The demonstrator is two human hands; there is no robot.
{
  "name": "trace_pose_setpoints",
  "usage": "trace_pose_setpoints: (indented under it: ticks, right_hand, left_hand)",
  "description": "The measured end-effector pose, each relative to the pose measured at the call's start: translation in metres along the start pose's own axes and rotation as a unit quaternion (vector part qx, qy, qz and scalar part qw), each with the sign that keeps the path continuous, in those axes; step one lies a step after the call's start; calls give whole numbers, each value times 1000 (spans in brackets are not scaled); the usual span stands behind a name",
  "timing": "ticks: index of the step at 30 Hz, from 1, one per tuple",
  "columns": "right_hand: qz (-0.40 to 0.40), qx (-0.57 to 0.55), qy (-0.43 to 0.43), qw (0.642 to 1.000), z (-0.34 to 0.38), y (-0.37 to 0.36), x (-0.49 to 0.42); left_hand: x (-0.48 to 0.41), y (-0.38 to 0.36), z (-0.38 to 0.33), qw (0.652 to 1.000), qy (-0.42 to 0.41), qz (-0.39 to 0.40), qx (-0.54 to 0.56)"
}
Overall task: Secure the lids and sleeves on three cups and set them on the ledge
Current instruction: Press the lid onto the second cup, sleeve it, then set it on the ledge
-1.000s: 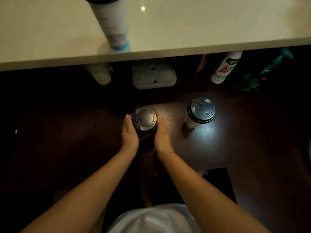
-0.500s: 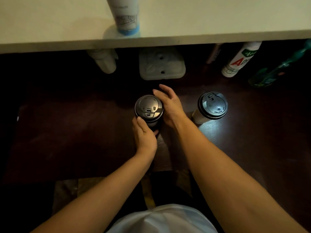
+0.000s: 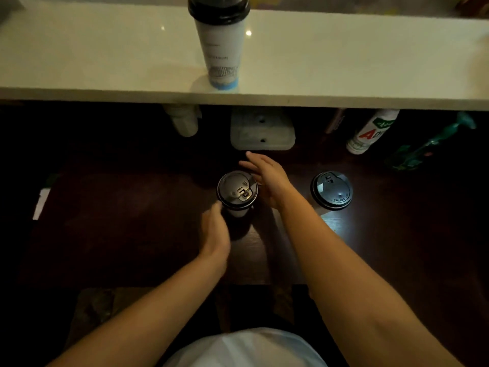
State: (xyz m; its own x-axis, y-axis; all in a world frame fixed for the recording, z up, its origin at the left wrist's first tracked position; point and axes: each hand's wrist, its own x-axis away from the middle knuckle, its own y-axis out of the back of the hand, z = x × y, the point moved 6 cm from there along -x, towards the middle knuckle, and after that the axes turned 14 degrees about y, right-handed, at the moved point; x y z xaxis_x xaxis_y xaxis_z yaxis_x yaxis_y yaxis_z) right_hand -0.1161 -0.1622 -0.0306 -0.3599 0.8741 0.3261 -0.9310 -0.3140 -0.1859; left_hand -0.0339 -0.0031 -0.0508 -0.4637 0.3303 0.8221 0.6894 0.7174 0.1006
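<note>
A cup with a black lid (image 3: pixel 237 189) stands on the dark wooden counter (image 3: pixel 132 221) in front of me. My left hand (image 3: pixel 215 230) grips its near side just under the lid and looks blurred. My right hand (image 3: pixel 267 176) lies against the cup's right side, with its fingers stretched out flat past the far rim. A second lidded cup (image 3: pixel 331 190) stands apart to the right in a patch of light. A third cup, white with a black lid (image 3: pixel 221 41), stands upright on the pale ledge (image 3: pixel 344 62) above.
Under the ledge sit a white wall socket (image 3: pixel 262 129), a pale container (image 3: pixel 182 120), a white spray can with red lettering (image 3: pixel 370 132) and a green bottle (image 3: pixel 428 144). My white top (image 3: pixel 246 348) fills the bottom edge.
The cup has been turned between my hands: the left hand slid round to its near side and the right hand to its far right side. My view has tilted up toward the ledge.
</note>
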Motion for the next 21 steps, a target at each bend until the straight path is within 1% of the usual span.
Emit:
trace_pose_setpoints:
  ticks: [3, 6, 9, 14, 18, 21]
  right_hand:
    - [-79, -19, 32, 996, -4, 23, 22]
    - [-122, -30, 34, 992, -21, 37, 49]
    - [-123, -67, 5, 990, -41, 32, 62]
    - [-106, -74, 1, 992, -53, 14, 66]
    - [-96, -74, 19, 992, -55, 9, 68]
    - [-98, -63, 40, 992, -56, 4, 66]
  left_hand:
    - [-7, 21, -35, 998, -49, 9, 32]
    - [-15, 20, -59, 995, -97, 35, 11]
    - [-18, 7, -65, 991, -122, 53, -19]
    - [-25, -14, -48, 993, -97, 70, -21]
    - [-23, -15, -49, 987, -145, 60, -22]
    - [-20, -12, -52, 979, -197, 27, -41]
